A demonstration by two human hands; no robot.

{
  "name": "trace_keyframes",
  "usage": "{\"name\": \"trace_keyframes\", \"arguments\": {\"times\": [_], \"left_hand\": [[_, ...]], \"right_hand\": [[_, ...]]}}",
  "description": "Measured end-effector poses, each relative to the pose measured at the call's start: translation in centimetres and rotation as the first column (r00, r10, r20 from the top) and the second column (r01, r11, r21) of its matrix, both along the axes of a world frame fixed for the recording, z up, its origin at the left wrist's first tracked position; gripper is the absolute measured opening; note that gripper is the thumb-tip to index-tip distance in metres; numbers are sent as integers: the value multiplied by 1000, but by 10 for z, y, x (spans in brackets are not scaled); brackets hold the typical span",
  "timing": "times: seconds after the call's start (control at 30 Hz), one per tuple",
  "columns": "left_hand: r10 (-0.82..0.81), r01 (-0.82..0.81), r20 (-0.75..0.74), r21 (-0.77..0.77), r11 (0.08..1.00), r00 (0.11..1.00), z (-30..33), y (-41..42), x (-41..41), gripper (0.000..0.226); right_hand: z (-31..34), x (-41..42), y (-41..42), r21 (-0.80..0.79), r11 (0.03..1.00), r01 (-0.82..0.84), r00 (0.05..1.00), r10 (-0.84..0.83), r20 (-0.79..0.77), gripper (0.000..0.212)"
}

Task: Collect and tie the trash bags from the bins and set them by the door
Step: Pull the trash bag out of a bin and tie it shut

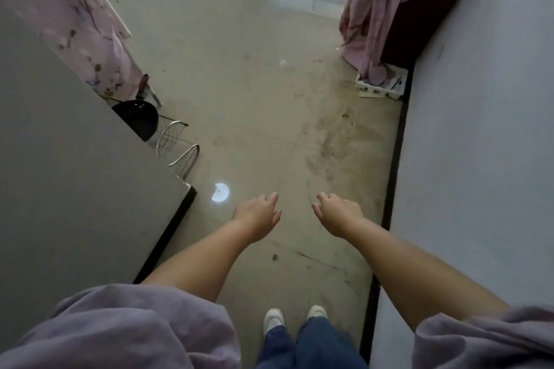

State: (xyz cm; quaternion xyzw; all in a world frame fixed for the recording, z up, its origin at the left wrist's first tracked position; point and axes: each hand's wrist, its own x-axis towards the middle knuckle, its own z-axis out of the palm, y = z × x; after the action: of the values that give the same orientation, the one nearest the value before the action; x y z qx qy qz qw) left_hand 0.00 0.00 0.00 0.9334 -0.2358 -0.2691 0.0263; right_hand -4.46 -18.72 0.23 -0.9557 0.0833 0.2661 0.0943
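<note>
A person stands in a narrow passage between a grey worktop on the left and a pale wall on the right, both arms stretched forward over the scuffed floor. A floral pink cloth drapes the far end of the left side; below it a black pan and a wire rack sit tucked against the worktop, apparently stowed out of the walkway. The left hand and right hand hover side by side but apart, fingers loosely spread and holding nothing, likely held out for balance or in readiness while walking. Further right, a pink sheet hangs over dark furniture, with a white basket on the floor beneath it. No bin, trash bag or door can be made out here, so the collecting seems not yet begun; the search probably lies ahead.
</note>
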Motion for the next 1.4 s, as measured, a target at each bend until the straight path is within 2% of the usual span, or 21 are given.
{"name": "trace_keyframes", "arguments": {"times": [0.2,0.33,0.73,0.9,1.07,1.27,1.4], "left_hand": [[-36,36,13,37,999,999,-12,-9,31,41],[25,-25,-18,20,999,1000,-18,-32,71,41],[117,-117,-43,-13,993,992,0,-168,246,44],[152,-152,-61,1,988,986,0,-195,314,44],[222,-224,-75,-19,974,972,-6,-202,404,42],[255,-255,-44,-1,967,966,-8,-190,550,42],[257,-257,-11,8,966,966,12,-182,650,42]], "right_hand": [[-11,32,-13,0,999,-33,999,33,-41,43],[-16,71,-40,-36,998,-56,997,53,-59,43],[-4,257,-182,-33,996,-84,994,82,-73,46],[-3,328,-217,-29,994,-105,989,101,-110,45],[-7,426,-229,-24,991,-132,983,127,-134,46],[9,576,-222,-74,952,-295,951,286,-120,38],[14,682,-219,-70,959,-276,959,269,-91,39]]}}
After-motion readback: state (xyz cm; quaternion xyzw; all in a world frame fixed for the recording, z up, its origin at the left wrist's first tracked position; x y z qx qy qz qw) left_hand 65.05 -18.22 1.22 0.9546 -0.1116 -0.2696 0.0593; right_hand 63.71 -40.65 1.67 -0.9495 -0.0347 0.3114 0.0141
